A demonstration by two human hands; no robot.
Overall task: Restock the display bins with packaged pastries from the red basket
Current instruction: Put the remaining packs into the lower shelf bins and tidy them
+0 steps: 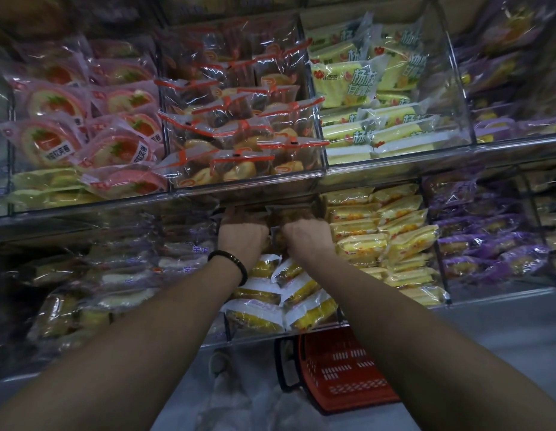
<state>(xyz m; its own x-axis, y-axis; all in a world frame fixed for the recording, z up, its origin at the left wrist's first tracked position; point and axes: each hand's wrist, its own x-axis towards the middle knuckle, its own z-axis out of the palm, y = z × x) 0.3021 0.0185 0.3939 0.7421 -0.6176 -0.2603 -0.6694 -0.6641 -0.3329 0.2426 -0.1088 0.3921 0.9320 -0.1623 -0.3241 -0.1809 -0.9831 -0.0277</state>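
Both arms reach deep into the middle bin of the lower shelf row. My left hand, with a black band at the wrist, and my right hand are side by side at the back of this bin, fingers curled forward under the upper shelf. Each seems to grip a brownish pastry pack, though the fingertips are hidden in shadow. Below the hands lie several white-and-yellow pastry packs filling the bin. The red basket stands on the floor under the shelf, between my arms.
The upper row holds pink strawberry roll packs, clear packs with orange seals and yellow-green packs. Beside the middle lower bin are yellow packs, purple packs and pale packs. Clear bin walls separate them.
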